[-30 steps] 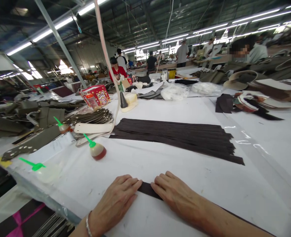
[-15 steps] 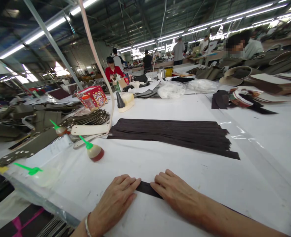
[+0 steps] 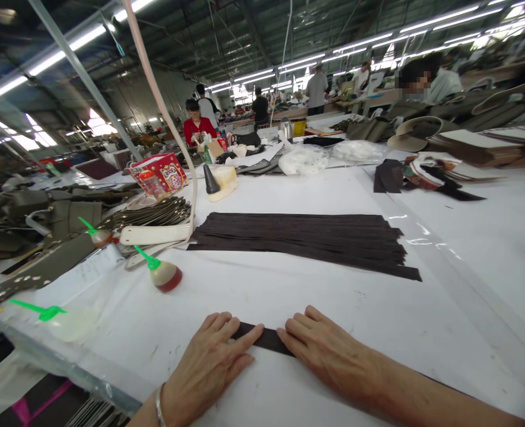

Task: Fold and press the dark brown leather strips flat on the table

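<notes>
A narrow dark brown strip (image 3: 269,339) lies on the white table (image 3: 289,290) close to me. My left hand (image 3: 206,367) lies flat on its left end, fingers stretched out. My right hand (image 3: 322,350) presses flat on the strip just to the right, and my forearm hides the rest of it. Beyond my hands a row of several matching dark strips (image 3: 306,237) lies side by side across the table's middle.
Glue bottles with green nozzles (image 3: 162,273) (image 3: 55,317) (image 3: 94,234) stand at the left near olive leather parts (image 3: 44,267) and a cream strap (image 3: 153,234). A red printed box (image 3: 159,173) sits further back. Other people work at distant tables.
The view has shifted slightly left. My left hand has slid a little to the left along the strip, so more of it shows between my hands.
</notes>
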The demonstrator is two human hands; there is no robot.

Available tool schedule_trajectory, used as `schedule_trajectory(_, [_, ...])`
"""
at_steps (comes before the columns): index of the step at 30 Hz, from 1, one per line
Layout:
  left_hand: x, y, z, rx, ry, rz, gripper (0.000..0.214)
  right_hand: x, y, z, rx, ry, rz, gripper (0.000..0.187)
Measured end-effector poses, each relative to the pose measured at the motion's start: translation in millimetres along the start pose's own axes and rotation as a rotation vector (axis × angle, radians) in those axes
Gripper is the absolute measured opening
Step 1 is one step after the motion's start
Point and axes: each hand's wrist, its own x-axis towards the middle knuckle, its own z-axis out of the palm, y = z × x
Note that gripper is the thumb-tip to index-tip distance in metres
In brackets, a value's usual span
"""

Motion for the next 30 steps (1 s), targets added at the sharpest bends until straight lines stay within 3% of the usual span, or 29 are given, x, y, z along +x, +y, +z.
schedule_trajectory(7, [-1, 0, 1.6, 0.033, 0.025, 0.009, 0.058, -25, 6, -5, -0.010, -0.020, 0.015, 0.020])
schedule_trajectory(11, [5, 10, 1.1, 0.035, 0.217, -0.017, 0.040, -35, 8, -5, -0.014, 0.018, 0.017, 0.018])
schedule_trajectory(14, [20, 33, 0.7, -0.052, 0.353, -0.017, 0.034, -36, 8, -3, -0.028, 0.029, 0.020, 0.017])
schedule_trajectory(20, [38, 73, 18.9, -0.282, 0.222, 0.055, 0.042, -39, 5, -4, -0.068, 0.046, 0.038, 0.015])
schedule_trajectory(30, [37, 72, 25.4, -0.160, 0.195, 0.097, 0.054, -71, 11, -15, -0.065, 0.041, 0.080, 0.015])
